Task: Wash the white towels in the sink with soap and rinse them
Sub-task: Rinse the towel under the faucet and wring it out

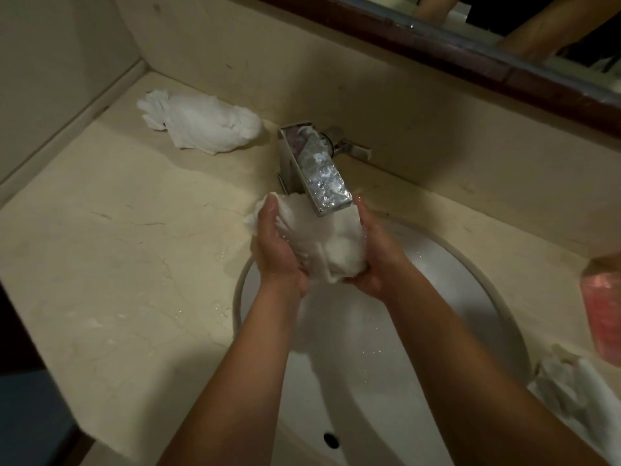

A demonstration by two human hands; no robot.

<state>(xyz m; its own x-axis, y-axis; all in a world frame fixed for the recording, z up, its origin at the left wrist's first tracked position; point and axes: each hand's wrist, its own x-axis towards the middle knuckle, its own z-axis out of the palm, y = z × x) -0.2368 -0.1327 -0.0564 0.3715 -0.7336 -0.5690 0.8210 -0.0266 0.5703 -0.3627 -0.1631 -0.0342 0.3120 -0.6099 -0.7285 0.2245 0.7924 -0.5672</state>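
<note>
A bunched wet white towel (322,243) is held over the white sink (447,297), right under the chrome faucet spout (322,183). My left hand (279,250) grips its left side with curled fingers. My right hand (373,253) cups and grips its right side from below. A second white towel (201,124) lies crumpled on the counter at the back left. A third white towel (571,381) lies at the sink's right edge.
A pink soap bottle (601,311) stands on the counter at the far right. The beige marble counter (117,247) has water drops near the sink rim. A mirror with a dark wooden frame (470,55) hangs above the backsplash.
</note>
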